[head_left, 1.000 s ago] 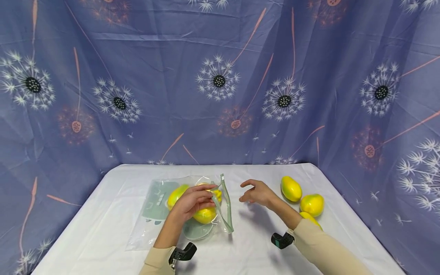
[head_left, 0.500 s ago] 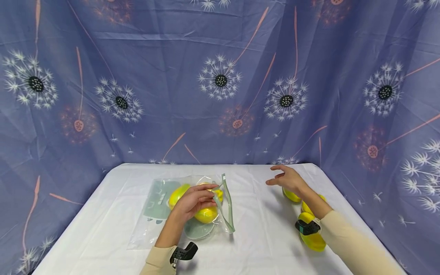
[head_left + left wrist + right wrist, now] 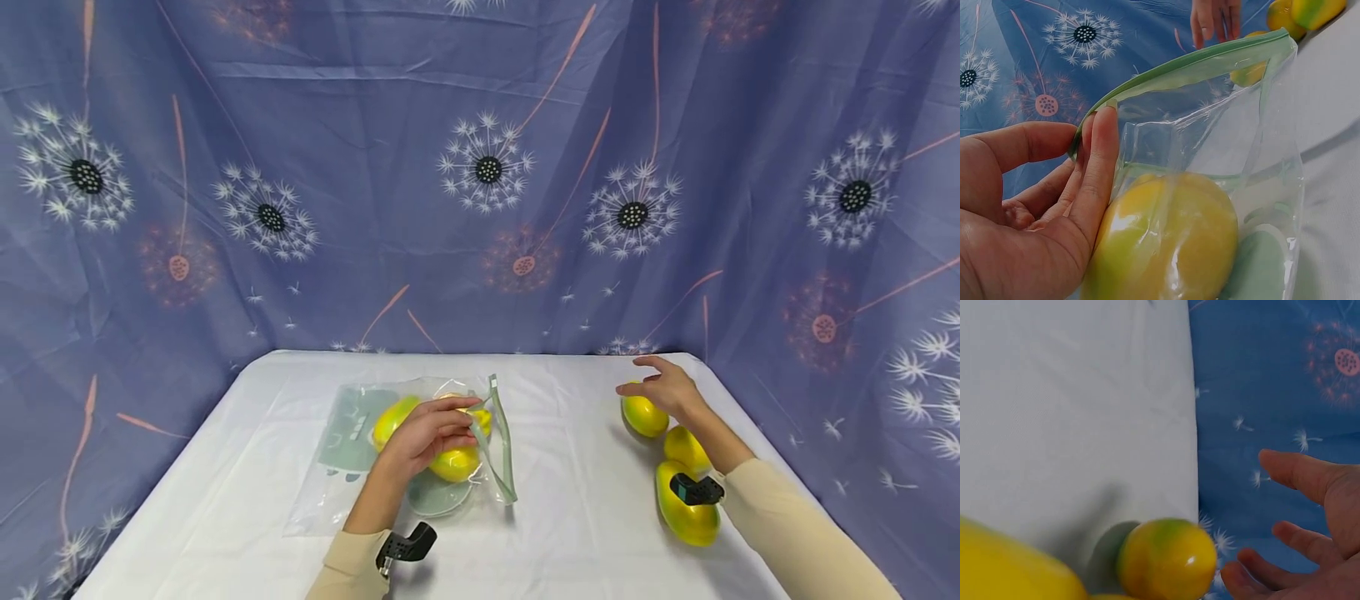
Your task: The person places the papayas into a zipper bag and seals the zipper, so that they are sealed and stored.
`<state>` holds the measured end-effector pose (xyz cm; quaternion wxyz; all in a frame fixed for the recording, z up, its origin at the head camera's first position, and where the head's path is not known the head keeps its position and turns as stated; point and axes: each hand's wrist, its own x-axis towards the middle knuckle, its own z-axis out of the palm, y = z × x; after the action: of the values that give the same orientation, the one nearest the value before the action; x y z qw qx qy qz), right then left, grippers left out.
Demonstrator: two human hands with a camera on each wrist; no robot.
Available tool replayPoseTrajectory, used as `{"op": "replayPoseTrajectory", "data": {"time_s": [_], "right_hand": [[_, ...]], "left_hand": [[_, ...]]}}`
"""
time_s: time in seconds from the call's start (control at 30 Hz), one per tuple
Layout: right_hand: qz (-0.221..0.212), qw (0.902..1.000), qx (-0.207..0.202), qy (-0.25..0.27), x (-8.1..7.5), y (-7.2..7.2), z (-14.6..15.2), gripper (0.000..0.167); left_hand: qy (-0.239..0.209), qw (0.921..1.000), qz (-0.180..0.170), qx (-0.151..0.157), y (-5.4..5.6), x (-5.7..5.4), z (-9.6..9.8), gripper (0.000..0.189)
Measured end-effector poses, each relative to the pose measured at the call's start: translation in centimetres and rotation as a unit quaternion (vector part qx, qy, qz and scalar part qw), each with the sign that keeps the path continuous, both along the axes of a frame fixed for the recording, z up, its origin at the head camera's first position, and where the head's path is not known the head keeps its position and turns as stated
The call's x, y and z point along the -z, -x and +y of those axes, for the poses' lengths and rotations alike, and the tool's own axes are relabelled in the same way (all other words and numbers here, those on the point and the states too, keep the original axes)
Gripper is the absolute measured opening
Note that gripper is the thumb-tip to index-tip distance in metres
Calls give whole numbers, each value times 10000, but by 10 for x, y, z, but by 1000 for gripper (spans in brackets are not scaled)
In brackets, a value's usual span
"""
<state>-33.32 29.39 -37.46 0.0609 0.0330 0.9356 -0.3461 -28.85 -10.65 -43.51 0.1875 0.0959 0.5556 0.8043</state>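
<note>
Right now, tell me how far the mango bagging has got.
Done: at least two mangoes in the bag lie inside the clear zip bag. In hand: the left hand pinches the bag's green rim open, while the right hand hovers, fingers spread, over the far mango. Left: three loose mangoes lie on the white table, and the bag is unsealed.

The light is bright, even and soft, coming from above and in front of the white table [image 3: 570, 517], which looks nearly washed out. Shadows on the table are faint and short, lying just beside the mangoes [image 3: 643, 415] at its right edge. Glare spots sit on the clear bag [image 3: 1210, 187] at the table's middle. The head view bends the backdrop [image 3: 480, 167] behind the table. The wrist views are dimmer and softly blurred up close.
</note>
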Motion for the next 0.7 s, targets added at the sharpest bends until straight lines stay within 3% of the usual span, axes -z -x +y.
{"op": "replayPoseTrajectory", "data": {"time_s": [0.5, 0.7], "right_hand": [[58, 9973, 330, -656, 11, 3, 16, 84], [0, 9962, 218, -838, 20, 0, 26, 88]], "left_hand": [[14, 10000, -57, -73, 1, -2, 1, 50], [22, 10000, -68, -64, -1, 0, 1, 50]]}}
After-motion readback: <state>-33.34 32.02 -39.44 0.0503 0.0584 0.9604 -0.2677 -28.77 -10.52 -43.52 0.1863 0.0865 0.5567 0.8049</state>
